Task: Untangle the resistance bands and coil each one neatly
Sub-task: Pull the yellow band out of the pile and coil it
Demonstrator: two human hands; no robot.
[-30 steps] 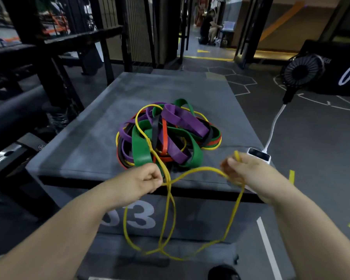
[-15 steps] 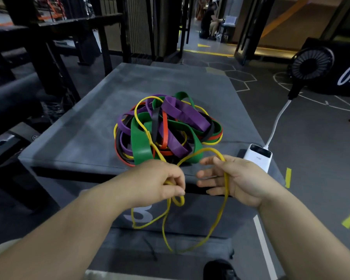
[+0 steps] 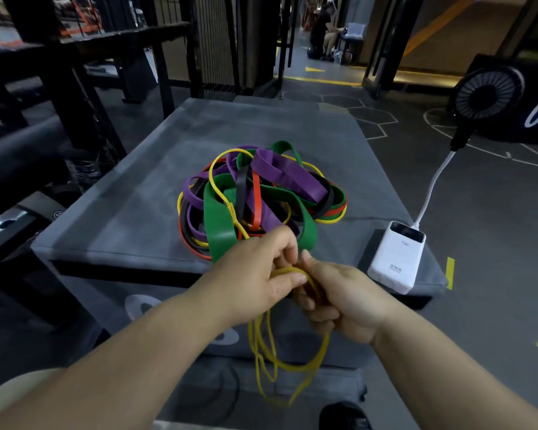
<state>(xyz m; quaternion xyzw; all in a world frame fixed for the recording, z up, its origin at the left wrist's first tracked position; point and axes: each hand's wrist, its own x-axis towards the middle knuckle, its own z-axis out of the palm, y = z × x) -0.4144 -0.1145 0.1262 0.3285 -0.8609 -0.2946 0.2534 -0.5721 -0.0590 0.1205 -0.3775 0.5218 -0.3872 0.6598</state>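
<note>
Centrally, low in the frame, the left hand (image 3: 255, 274) and right hand (image 3: 345, 299) touch, and both curl their fingers round a thin yellow band (image 3: 292, 364), probably gathering its loops into a coil. The slack loops hang below the hands, in front of the grey padded box (image 3: 121, 212). One strand runs up into the tangled pile of bands (image 3: 261, 197) on the box top, so the band seems not yet free. Half a second earlier the hands were apart and the right fingers were straighter.
</note>
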